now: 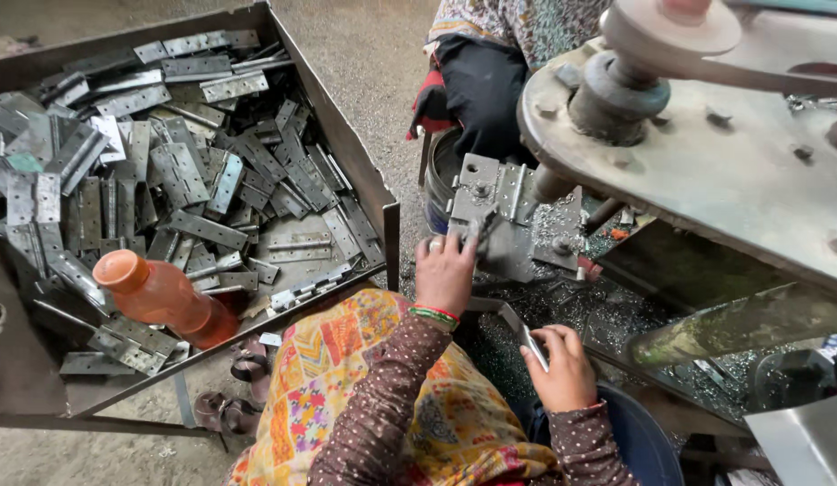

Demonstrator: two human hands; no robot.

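Observation:
My left hand (443,270) reaches forward and presses a metal hinge against the steel fixture (513,220) of the machine, fingers closed on the piece. It wears a ring and green and red bangles. Lower right, my right hand (562,367) grips a flat metal hinge (533,345) edge-up above my lap. The machine's heavy grey plate and round spindle head (630,85) hang over the fixture at the upper right. Metal shavings (562,310) litter the surface below the fixture.
A large metal tray (382,202) at left holds several grey hinges (180,171), with an orange plastic bottle (162,297) lying on them. Another person in dark trousers (481,85) sits beyond the machine. Sandals (243,364) lie on the floor. A blue tub (648,436) stands under my right arm.

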